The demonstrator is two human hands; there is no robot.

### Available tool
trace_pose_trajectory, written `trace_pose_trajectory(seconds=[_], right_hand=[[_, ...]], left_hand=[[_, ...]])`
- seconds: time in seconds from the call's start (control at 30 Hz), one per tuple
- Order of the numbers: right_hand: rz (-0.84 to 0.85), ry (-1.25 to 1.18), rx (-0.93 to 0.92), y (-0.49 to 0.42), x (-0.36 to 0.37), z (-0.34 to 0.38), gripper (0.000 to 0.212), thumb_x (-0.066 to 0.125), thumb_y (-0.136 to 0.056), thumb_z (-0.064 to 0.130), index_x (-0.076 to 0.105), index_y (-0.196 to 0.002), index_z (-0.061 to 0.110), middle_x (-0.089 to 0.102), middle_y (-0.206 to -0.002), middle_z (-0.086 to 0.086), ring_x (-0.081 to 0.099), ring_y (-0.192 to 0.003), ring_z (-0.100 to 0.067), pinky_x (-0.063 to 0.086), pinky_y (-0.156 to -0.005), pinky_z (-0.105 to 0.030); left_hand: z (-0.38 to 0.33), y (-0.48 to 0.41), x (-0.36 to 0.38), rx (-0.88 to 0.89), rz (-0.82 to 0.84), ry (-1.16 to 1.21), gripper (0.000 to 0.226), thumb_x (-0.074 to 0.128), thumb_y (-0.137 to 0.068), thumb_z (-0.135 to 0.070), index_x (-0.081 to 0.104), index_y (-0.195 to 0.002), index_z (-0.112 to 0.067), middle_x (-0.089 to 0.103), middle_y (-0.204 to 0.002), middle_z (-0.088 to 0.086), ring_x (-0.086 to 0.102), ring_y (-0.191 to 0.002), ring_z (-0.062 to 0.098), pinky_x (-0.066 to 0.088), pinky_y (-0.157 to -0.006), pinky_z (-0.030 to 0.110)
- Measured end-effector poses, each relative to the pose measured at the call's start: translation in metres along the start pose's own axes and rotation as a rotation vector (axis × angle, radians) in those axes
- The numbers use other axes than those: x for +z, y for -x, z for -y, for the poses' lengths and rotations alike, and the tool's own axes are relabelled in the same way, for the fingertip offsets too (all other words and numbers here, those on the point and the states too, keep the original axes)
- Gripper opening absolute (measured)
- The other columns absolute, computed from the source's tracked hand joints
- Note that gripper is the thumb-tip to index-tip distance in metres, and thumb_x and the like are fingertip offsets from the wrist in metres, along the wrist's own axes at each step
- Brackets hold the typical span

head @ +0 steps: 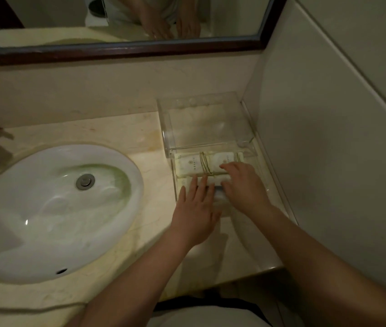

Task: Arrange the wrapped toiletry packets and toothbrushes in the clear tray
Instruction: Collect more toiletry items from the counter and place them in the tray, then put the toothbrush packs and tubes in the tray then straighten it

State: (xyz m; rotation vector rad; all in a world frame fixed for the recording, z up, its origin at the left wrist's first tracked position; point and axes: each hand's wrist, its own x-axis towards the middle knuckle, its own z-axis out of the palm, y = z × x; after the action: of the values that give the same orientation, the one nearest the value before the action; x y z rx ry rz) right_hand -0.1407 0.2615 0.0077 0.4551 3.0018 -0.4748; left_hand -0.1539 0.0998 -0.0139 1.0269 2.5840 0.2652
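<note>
Inside tray [248,147], left hand [195,215] lies flat, fingers spread, on packets [190,164]. Right hand [244,185] rests curled on them; its grip cannot be determined.

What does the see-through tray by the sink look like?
The tray is clear plastic with low walls and rounded corners. It sits flat on the beige counter, in the corner right of the sink. Its far half is bare; white packets lie at the near end, where both hands press.

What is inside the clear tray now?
In the tray, two white wrapped packets lie side by side. More white packets lie nearer, mostly covered by the left hand and right hand. No toothbrushes are recognizable.
</note>
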Motion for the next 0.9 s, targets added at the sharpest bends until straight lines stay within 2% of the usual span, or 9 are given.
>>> trace_pose_trajectory(seconds=[0.07,0.13,0.2,0.33,0.47,0.6,0.73,0.83,0.9], right_hand=[[0.033,0.015,0.005,0.020,0.015,0.007,0.051,0.042,-0.096,0.030,0.037,-0.145,0.020,0.035,-0.153,-0.011,0.026,-0.143,-0.030,0.030,-0.114,-0.043],[0.126,0.051,0.024,0.036,0.033,0.010,0.056,0.021,-0.099,0.038,0.023,-0.152,0.019,0.020,-0.160,-0.012,0.010,-0.149,-0.030,0.021,-0.119,-0.046],[0.167,0.091,0.015,0.044,0.045,0.009,0.070,0.003,-0.092,0.048,0.011,-0.154,0.017,0.009,-0.163,-0.012,0.000,-0.150,-0.029,0.012,-0.121,-0.045],[0.176,0.114,-0.016,0.045,0.044,0.004,0.079,-0.006,-0.084,0.057,-0.005,-0.153,0.020,-0.008,-0.163,-0.006,-0.013,-0.149,-0.022,-0.005,-0.120,-0.037],[0.190,0.091,-0.035,0.044,0.039,0.001,0.078,-0.006,-0.084,0.058,-0.004,-0.153,0.021,-0.007,-0.163,-0.006,-0.012,-0.149,-0.021,-0.006,-0.119,-0.037],[0.097,0.055,-0.012,0.041,0.034,0.022,0.077,0.000,-0.087,0.053,0.014,-0.153,0.015,0.011,-0.162,-0.012,0.004,-0.150,-0.027,0.006,-0.121,-0.042],[0.002,-0.100,-0.121,0.031,0.040,0.090,0.063,0.023,-0.096,0.045,0.027,-0.151,0.014,0.027,-0.158,-0.013,0.017,-0.148,-0.029,0.020,-0.119,-0.045],[0.116,-0.216,-0.284,0.028,0.056,0.166,0.057,0.037,-0.100,0.035,0.024,-0.152,0.017,0.024,-0.159,-0.009,0.015,-0.149,-0.024,0.017,-0.118,-0.039],[0.166,-0.238,-0.413,0.032,0.069,0.212,0.057,0.039,-0.099,0.034,0.025,-0.152,0.019,0.026,-0.159,-0.008,0.018,-0.148,-0.023,0.020,-0.116,-0.038]], left_hand=[[0.000,0.002,0.005,-0.006,0.006,-0.015,0.072,0.004,-0.092,-0.051,0.000,-0.154,-0.015,-0.006,-0.162,0.009,-0.011,-0.148,0.031,0.001,-0.118,0.049],[-0.002,0.003,0.007,-0.026,-0.018,0.018,0.066,0.007,-0.095,-0.046,0.001,-0.153,-0.015,-0.004,-0.163,0.009,-0.010,-0.148,0.031,0.001,-0.118,0.049],[-0.003,0.003,0.009,-0.040,-0.031,0.044,0.061,0.016,-0.099,-0.040,0.001,-0.153,-0.015,-0.004,-0.162,0.009,-0.010,-0.148,0.032,0.001,-0.118,0.049],[0.000,0.004,0.011,-0.032,0.002,0.051,0.065,0.014,-0.096,-0.042,-0.003,-0.153,-0.015,-0.008,-0.162,0.009,-0.012,-0.148,0.031,0.000,-0.118,0.048],[0.005,0.007,0.007,0.017,0.016,0.060,0.063,0.021,-0.101,-0.041,-0.003,-0.153,-0.015,-0.008,-0.162,0.009,-0.012,-0.148,0.029,-0.001,-0.118,0.049],[0.018,0.026,-0.009,-0.015,-0.055,0.161,0.066,0.034,-0.098,-0.034,0.007,-0.153,-0.013,0.002,-0.162,0.010,-0.005,-0.149,0.028,0.004,-0.120,0.050],[0.056,0.069,-0.031,-0.275,-0.324,0.351,0.066,0.039,-0.090,-0.028,0.021,-0.151,-0.008,0.023,-0.158,0.015,0.013,-0.148,0.032,0.017,-0.118,0.046],[0.107,0.122,-0.042,-0.549,-0.579,0.458,0.064,0.039,-0.079,-0.026,0.043,-0.138,-0.001,0.051,-0.137,0.021,0.044,-0.130,0.036,0.038,-0.106,0.042],[0.146,0.160,-0.045,-0.684,-0.687,0.467,0.056,0.046,-0.078,-0.018,0.050,-0.131,0.000,0.059,-0.127,0.019,0.053,-0.120,0.035,0.044,-0.103,0.041]])
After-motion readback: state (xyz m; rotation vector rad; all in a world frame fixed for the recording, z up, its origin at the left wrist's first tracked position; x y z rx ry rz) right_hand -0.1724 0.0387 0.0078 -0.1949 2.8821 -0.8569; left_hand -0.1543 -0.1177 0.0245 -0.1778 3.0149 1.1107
